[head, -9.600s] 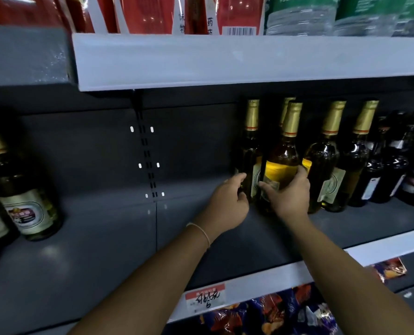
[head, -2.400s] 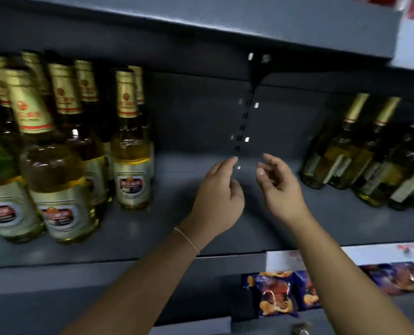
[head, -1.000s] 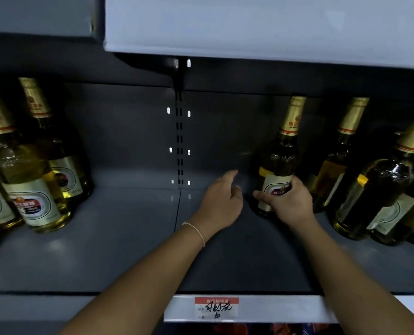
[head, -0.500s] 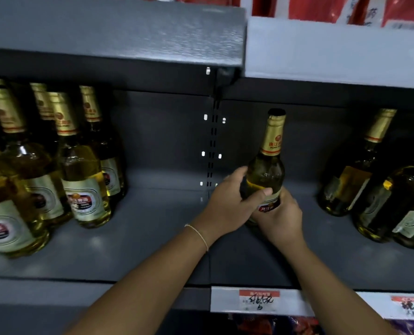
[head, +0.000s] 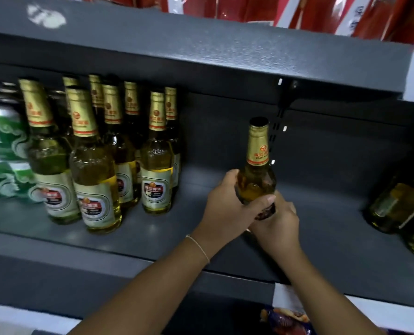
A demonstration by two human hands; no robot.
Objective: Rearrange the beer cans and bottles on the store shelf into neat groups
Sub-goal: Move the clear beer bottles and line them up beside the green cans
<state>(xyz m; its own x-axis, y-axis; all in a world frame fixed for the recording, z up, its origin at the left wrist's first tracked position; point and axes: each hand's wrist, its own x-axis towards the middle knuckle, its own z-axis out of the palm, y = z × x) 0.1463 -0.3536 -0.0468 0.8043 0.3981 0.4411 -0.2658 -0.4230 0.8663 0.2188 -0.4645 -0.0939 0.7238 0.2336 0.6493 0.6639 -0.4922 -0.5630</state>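
a beer bottle (head: 257, 175) with a gold foil neck is standing upright in the open middle stretch of the dark grey shelf (head: 152, 235), and both hands are wrapping it. the left hand (head: 227, 209) is gripping the amber body from the left, its fingers curling round the far side and its thumb lying across the front just below the shoulder. the right hand (head: 278, 223) is holding lower down, its fingers closing round the base and covering most of the label. whether the bottle's base is touching the shelf cannot be told, as the hands are hiding it. a thin band (head: 198, 247) is circling the left wrist.

well apart to the left, a cluster of matching bottles (head: 99, 165) is standing upright in rows, gold necks up and pale labels facing out. further left again, just beside that cluster, green cans (head: 0, 153) are sitting in stacked packs at the edge of the view. at the far right edge, more bottles (head: 399, 209) are showing, blurred and partly cut off.

above, the upper shelf (head: 201, 44) is carrying red packages (head: 321, 13). below the front lip, a snack bag (head: 288, 320) is showing.
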